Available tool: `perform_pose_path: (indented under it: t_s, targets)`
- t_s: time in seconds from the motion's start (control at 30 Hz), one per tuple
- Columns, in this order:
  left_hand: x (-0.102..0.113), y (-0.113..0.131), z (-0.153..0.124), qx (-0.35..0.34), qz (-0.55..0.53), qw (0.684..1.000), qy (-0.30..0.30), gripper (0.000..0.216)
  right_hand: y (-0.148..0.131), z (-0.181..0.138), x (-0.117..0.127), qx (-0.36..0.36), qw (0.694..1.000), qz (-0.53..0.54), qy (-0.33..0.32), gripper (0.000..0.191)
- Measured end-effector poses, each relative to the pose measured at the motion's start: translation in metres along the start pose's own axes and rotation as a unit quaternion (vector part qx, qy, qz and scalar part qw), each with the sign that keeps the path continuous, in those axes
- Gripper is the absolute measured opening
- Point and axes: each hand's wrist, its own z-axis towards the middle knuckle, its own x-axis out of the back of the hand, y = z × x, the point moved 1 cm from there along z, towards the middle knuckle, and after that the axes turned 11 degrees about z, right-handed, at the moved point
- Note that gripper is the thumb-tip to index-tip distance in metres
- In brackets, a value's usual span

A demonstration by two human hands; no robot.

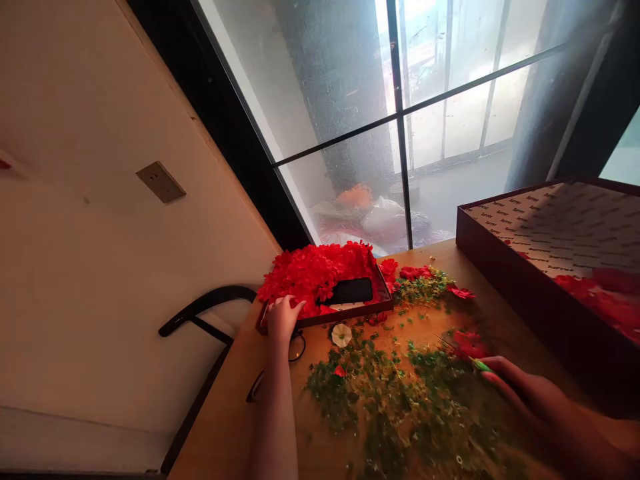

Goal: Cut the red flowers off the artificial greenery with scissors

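Note:
My left hand (281, 319) reaches to the near left corner of a shallow dark tray (350, 312) heaped with red fabric petals (310, 270); its fingers curl loosely over the petals at the edge. A black phone (350, 291) lies on the petals. My right hand (530, 397) rests low at the right, fingers pinched on a thin green stem (481, 365) with a red flower (467, 343) at its tip. Green plastic bits (395, 393) lie scattered over the wooden table (230, 427) between my hands.
A large dark box (530, 293) with patterned paper and red petals inside stands at the right. A white flower (341, 335) and eyeglasses (295, 350) lie near the tray. A black chair back (210, 303) stands left of the table. A window is behind.

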Motion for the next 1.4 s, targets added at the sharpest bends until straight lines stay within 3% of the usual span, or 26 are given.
perform_pose_path:
  t_s: [0.13,0.43,0.67,0.83,1.1,1.3,1.4]
  targets:
    - [-0.011,0.003,-0.002,0.005,0.004,1.0,0.014,0.014,-0.001,0.0,0.0,-0.007,1.0,-0.006,0.005,0.026]
    - [-0.002,-0.014,0.014,0.017,-0.092,0.995,-0.015,0.019,-0.007,0.003,0.002,-0.066,0.997,0.028,-0.03,0.021]
    - [-0.011,-0.019,0.01,0.017,-0.083,0.995,-0.053,0.018,-0.006,0.003,0.001,-0.072,0.997,0.029,-0.022,0.022]
    - [-0.01,-0.013,0.01,0.026,-0.064,0.997,-0.025,0.018,0.001,0.001,-0.001,-0.071,0.997,0.013,-0.02,0.027]
    - [0.009,-0.011,0.009,0.028,-0.088,0.996,0.02,0.028,0.006,0.0,-0.003,-0.06,0.998,0.0,-0.015,0.028]
    - [0.034,0.002,0.005,-0.018,-0.091,0.995,0.037,0.018,0.008,-0.001,-0.003,-0.054,0.998,0.012,-0.021,0.022]
    - [0.042,0.006,0.001,-0.015,-0.067,0.996,0.061,0.022,0.005,0.001,-0.003,-0.046,0.998,0.013,-0.028,0.02]
